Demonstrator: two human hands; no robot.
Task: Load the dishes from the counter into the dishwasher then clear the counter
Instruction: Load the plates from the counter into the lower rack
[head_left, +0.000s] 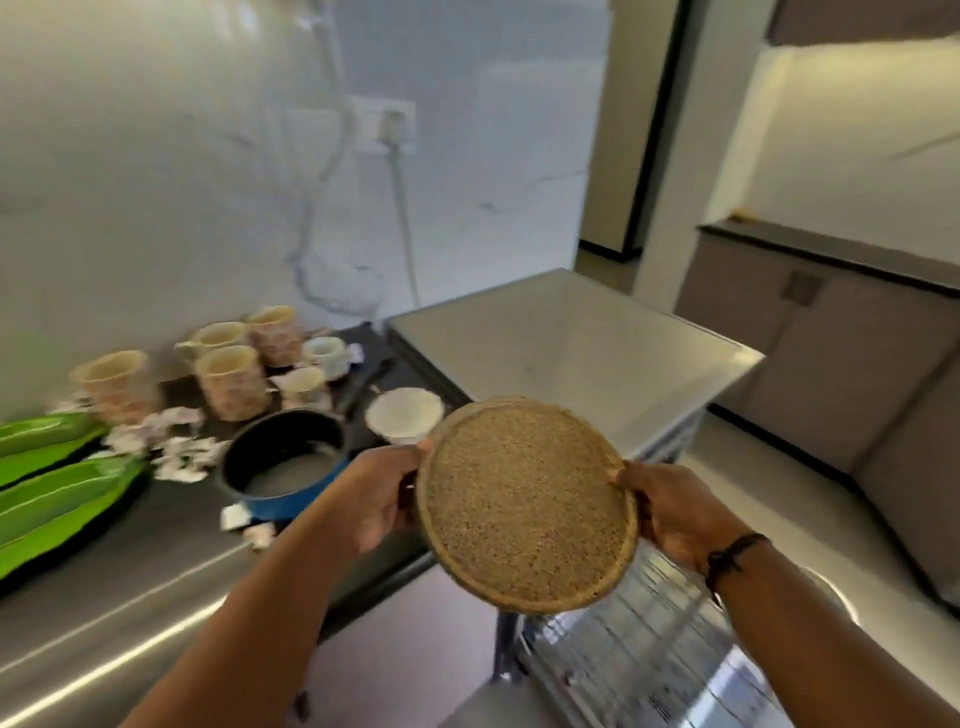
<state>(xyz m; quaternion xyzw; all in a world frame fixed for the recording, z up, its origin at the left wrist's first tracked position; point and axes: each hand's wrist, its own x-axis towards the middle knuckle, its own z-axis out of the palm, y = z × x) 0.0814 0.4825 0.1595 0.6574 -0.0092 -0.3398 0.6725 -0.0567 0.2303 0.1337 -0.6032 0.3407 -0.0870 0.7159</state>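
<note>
Both my hands hold a round speckled tan plate (524, 501) in the air, past the counter's right edge. My left hand (376, 493) grips its left rim and my right hand (675, 512) grips its right rim. Below the plate the open dishwasher's wire rack (644, 623) shows. On the steel counter (104, 597) stand a blue pot (285, 467), a white bowl (402, 413), several patterned mugs (231, 382) and two green leaf-shaped dishes (57, 499).
Crumpled paper scraps (174, 452) lie between the mugs and the pot. The dishwasher's steel top (571, 343) sits to the right of the counter. A cable runs down the marble wall from a socket (392, 127). Grey cabinets (831, 338) line the right side.
</note>
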